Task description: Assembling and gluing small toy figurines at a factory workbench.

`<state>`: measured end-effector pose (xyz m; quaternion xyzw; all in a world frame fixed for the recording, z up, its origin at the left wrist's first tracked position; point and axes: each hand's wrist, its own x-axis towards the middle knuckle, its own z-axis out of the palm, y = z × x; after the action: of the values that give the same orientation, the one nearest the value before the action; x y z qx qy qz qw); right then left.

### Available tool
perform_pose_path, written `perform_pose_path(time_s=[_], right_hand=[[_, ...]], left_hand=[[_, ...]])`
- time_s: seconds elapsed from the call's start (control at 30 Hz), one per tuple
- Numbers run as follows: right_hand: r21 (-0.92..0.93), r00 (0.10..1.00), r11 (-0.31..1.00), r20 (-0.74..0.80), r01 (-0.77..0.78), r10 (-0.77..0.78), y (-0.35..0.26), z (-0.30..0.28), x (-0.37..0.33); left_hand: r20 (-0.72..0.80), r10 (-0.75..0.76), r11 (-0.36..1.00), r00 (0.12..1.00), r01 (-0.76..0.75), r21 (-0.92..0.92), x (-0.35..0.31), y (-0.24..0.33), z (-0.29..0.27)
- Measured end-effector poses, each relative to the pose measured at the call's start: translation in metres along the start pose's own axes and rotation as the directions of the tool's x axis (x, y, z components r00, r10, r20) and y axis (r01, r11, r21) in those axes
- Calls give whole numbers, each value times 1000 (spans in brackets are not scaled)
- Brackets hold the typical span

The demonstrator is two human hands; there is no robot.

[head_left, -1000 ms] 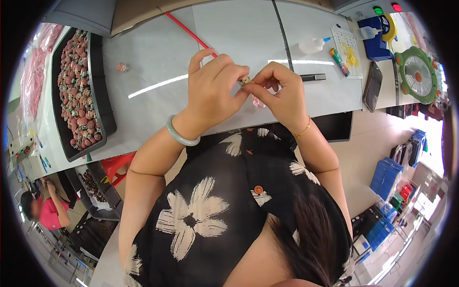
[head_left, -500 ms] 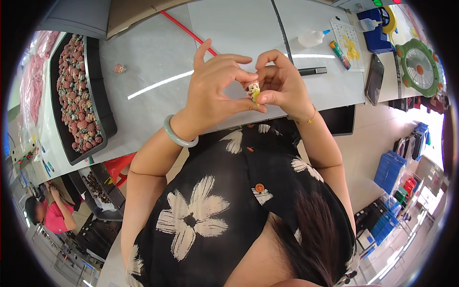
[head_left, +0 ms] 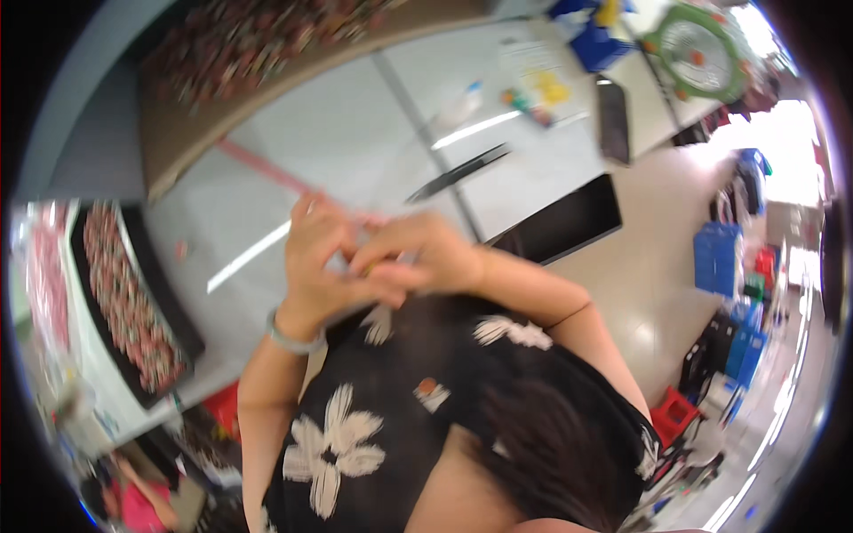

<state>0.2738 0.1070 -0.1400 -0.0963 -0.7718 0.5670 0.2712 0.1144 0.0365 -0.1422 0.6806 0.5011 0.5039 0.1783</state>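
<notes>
My left hand (head_left: 313,253), with a pale bangle (head_left: 296,338) on its wrist, is curled close to my body over the table's near edge. Its fingertips meet those of my right hand (head_left: 431,253), which is bent inward. Between them is a small painted figurine (head_left: 371,265), mostly covered by fingers and smeared by motion; only a yellowish bit shows. One more small pinkish piece (head_left: 181,250) lies on the grey table (head_left: 346,115) to the left.
A black tray (head_left: 182,324) full of small figures stands at left, and more figures (head_left: 258,44) lie in a brown-edged box (head_left: 178,169) at the back. A bottle (head_left: 459,105), a slim black tool (head_left: 462,171), a phone (head_left: 613,120) and a green fan (head_left: 697,53) are rightward. A person in pink (head_left: 142,502) is lower left.
My view has turned, bringing the box of figures into sight at the back. Both hands have drawn closer together, and the right now covers most of the figurine.
</notes>
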Motion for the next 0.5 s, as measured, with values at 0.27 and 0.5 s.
perform_pose_path(time_s=[0.27, 0.5], right_hand=[[486, 884, 810, -145, -327, 444, -83, -82, -49], [39, 438, 996, -896, -86, 73, -77, -368, -61]], left_hand=[[175, -113, 988, 978, 130, -86, 36, 49, 23], [48, -247, 910, 968, 215, 354, 24, 61, 44]])
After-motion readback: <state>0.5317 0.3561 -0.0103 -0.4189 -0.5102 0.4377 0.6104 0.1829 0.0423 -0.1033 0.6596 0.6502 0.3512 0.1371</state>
